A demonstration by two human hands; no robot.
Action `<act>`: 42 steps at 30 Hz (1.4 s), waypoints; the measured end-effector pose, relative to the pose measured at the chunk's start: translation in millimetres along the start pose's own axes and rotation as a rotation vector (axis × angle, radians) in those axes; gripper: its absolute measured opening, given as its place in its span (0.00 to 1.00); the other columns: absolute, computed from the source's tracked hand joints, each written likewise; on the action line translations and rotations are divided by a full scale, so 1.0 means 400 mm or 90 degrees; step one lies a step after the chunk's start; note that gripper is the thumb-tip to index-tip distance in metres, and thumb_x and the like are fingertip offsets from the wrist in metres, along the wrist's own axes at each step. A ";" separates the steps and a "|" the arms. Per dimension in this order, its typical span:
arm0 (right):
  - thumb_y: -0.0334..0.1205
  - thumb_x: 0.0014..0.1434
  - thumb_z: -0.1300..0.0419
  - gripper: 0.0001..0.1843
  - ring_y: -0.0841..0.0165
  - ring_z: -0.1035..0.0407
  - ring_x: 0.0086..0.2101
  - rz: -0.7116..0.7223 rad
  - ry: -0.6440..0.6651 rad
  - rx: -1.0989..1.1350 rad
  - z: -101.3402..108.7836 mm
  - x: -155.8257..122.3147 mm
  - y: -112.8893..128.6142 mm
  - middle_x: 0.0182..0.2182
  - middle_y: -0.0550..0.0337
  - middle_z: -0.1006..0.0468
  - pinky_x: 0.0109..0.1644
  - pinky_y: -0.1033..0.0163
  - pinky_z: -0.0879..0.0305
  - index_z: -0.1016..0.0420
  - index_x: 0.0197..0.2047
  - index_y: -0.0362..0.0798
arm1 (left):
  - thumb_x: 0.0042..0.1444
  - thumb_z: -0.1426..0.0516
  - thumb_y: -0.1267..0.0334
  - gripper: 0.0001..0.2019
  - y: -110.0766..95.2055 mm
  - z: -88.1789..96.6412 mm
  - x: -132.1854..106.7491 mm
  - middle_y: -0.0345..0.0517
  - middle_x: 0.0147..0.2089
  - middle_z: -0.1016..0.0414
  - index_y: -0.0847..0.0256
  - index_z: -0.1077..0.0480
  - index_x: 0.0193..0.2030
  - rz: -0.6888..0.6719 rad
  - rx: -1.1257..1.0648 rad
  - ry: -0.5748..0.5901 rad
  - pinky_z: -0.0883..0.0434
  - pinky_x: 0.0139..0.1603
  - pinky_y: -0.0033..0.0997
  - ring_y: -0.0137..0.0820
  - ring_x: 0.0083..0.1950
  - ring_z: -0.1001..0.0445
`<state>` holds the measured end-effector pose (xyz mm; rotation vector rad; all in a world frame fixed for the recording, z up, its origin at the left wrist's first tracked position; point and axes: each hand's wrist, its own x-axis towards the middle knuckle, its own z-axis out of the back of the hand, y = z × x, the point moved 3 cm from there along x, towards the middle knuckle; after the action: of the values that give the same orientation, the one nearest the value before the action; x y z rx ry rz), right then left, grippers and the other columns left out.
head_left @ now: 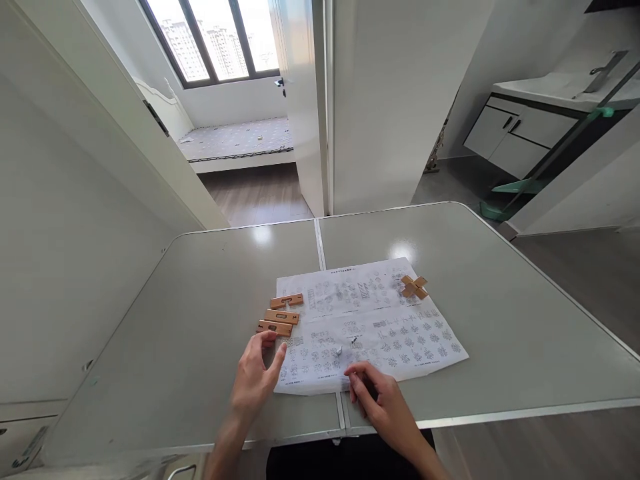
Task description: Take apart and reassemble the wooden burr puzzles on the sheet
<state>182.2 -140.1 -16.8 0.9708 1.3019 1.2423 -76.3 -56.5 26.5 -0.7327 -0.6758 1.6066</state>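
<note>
A big gray-green desk (210,373) holds a white paper sheet (320,320) full of tiny printed drawings. The left hand (257,367) is loose, thumb and fingers apart, right by the closest of three flat wooden pieces with slots (274,315). They lie in a row across the sheet's left edge. The right hand (373,397) is curled at the sheet's near edge; I can't tell if it holds anything. A wooden cross (414,287) lies near the sheet's far right corner. Two little gray bits (339,351) sit just past the right hand.
</note>
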 end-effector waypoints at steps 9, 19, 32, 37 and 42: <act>0.60 0.66 0.35 0.22 0.69 0.33 0.23 -0.028 -0.178 0.096 0.175 0.041 0.021 0.27 0.62 0.25 0.28 0.64 0.32 0.23 0.47 0.49 | 0.68 0.45 0.48 0.14 0.015 -0.031 -0.049 0.50 0.48 0.19 0.53 0.25 0.47 -0.133 0.052 0.005 0.22 0.47 0.41 0.44 0.46 0.19; 0.41 0.71 0.37 0.08 0.82 0.48 0.15 -0.106 -0.113 0.680 0.379 0.210 0.002 0.25 0.70 0.32 0.14 0.83 0.47 0.23 0.51 0.47 | 0.70 0.45 0.53 0.11 0.023 -0.049 -0.079 0.48 0.44 0.20 0.53 0.25 0.42 -0.200 0.038 -0.001 0.26 0.52 0.43 0.44 0.49 0.23; 0.56 0.65 0.35 0.20 0.75 0.41 0.16 -0.127 -0.136 0.365 0.252 0.187 0.018 0.20 0.67 0.31 0.14 0.71 0.45 0.28 0.32 0.48 | 0.71 0.45 0.53 0.11 0.031 -0.049 -0.080 0.48 0.44 0.19 0.54 0.24 0.43 -0.207 0.041 -0.016 0.24 0.52 0.41 0.43 0.49 0.21; 0.59 0.74 0.46 0.27 0.69 0.35 0.24 0.009 0.079 -0.122 0.127 0.073 0.116 0.23 0.63 0.28 0.28 0.65 0.38 0.30 0.30 0.48 | 0.69 0.43 0.50 0.13 0.018 -0.039 -0.096 0.49 0.46 0.19 0.56 0.23 0.44 -0.226 0.000 -0.049 0.24 0.54 0.45 0.44 0.51 0.22; 0.45 0.75 0.48 0.17 0.70 0.38 0.26 0.148 0.228 -0.249 0.040 0.008 0.198 0.28 0.64 0.26 0.33 0.65 0.42 0.27 0.35 0.49 | 0.63 0.43 0.33 0.34 -0.038 -0.066 -0.159 0.58 0.61 0.23 0.57 0.29 0.64 -0.184 -0.217 0.255 0.28 0.65 0.51 0.50 0.60 0.25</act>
<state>189.8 -124.0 62.2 0.6461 1.1675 1.8358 -39.1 -116.4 27.3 -1.1154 -0.7276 1.0499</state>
